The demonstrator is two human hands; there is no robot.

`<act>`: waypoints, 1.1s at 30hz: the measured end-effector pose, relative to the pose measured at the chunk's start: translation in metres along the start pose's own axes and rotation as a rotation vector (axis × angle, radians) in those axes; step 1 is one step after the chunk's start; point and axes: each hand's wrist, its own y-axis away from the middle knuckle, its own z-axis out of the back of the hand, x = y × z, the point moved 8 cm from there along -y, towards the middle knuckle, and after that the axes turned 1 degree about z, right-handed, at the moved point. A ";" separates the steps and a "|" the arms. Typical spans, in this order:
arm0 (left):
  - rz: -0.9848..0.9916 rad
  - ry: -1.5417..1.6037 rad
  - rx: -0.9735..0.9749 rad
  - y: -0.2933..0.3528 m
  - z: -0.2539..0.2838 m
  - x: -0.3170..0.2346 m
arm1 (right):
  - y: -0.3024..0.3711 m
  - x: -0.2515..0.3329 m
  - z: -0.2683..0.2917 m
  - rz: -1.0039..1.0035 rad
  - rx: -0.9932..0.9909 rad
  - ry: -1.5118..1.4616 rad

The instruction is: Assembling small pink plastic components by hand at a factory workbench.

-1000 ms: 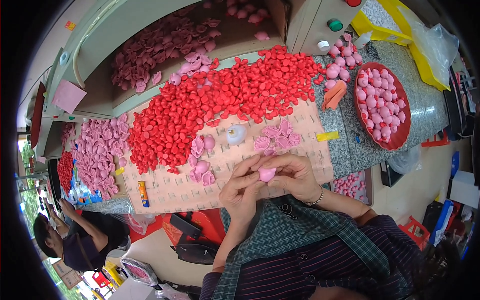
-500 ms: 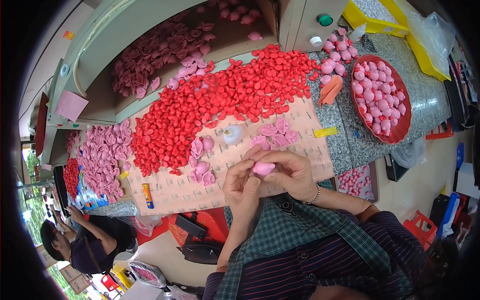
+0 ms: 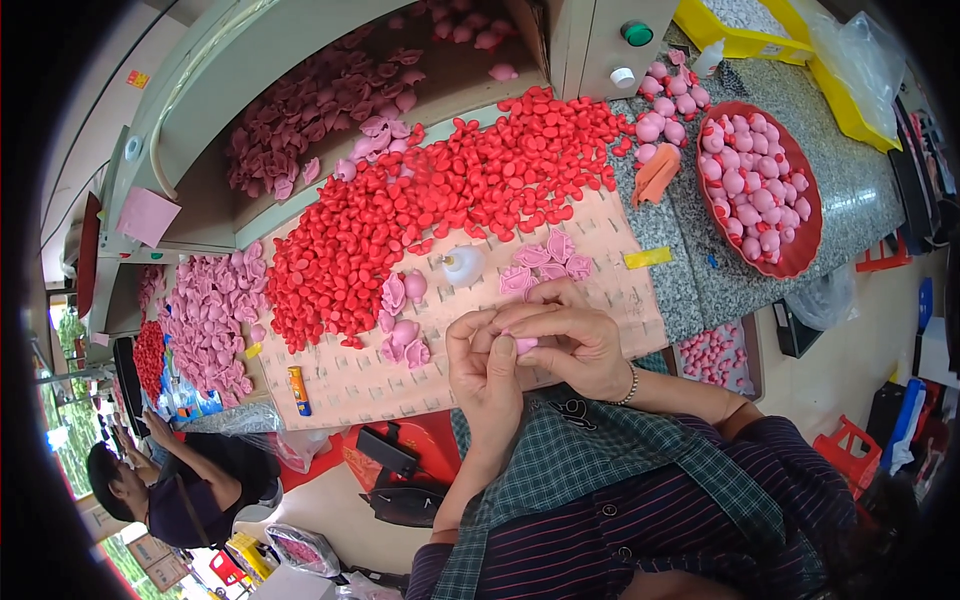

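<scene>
One small pink piece (image 3: 525,345), probably light, smooth and best gripped by its sides, is pinched in the nearly closed fingertips of the left hand (image 3: 486,374) and right hand (image 3: 588,348), below and right of the white bottle (image 3: 463,266).

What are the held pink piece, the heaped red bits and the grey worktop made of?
Pink piece: perhaps plastic or rubber; mostly covered, but what shows looks smooth. Red bits: probably moulded plastic, evenly coloured, slightly shiny. Grey worktop: likely polished granite, speckled, reflecting light.
</scene>
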 end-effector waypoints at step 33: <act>-0.059 -0.233 -0.025 -0.008 0.008 0.008 | 0.010 -0.046 0.015 -0.525 -0.318 -1.240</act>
